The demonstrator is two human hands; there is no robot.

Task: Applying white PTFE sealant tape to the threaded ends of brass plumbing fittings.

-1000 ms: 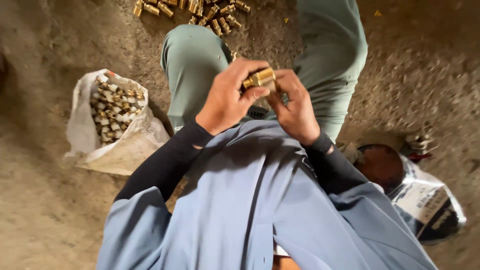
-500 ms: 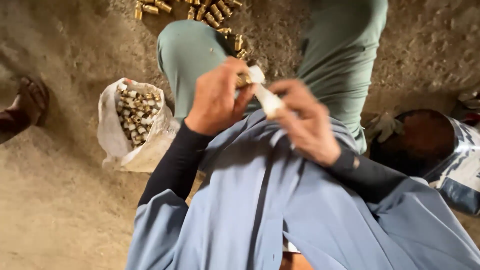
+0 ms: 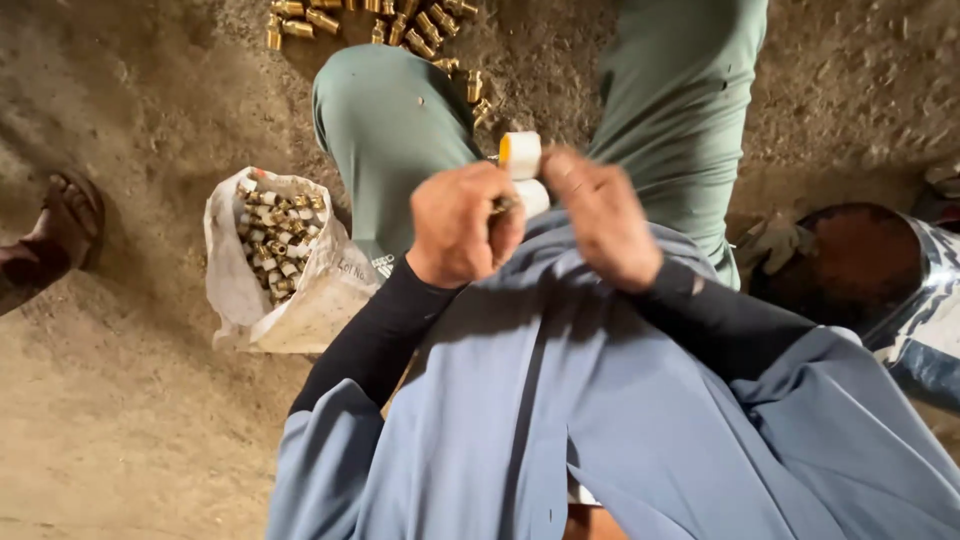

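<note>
Holding a brass fitting and a white tape roll over the knees

Watching through the head camera, I see my left hand [image 3: 462,225] curled into a loose fist, its fingers closed around a small brass fitting [image 3: 503,205] of which only a sliver shows at the thumb side. My right hand [image 3: 605,215] sits just beside it, the two nearly touching, with its fingers bent and pinching a white tape roll [image 3: 522,158] that has an orange core. A second white round shape lies right under the roll, between the two hands; I cannot tell whether it is part of the roll or loose tape. Both hands hover above a light blue garment and between two knees in green trousers [image 3: 395,120].

On the dirt floor [image 3: 130,400], toward its left edge, a white sack [image 3: 300,300] stands open, and inside it lies a heap of brass fittings in the sack [image 3: 277,235], many with white wrapped ends. Near the top edge of the floor, a scatter of loose brass fittings [image 3: 400,25] lies beyond the left knee, well apart from the hands. At the far left edge another person's foot in a sandal [image 3: 65,220] rests on the ground. At the right edge a dark round container [image 3: 850,265] sits beside a printed bag [image 3: 925,340]
</note>
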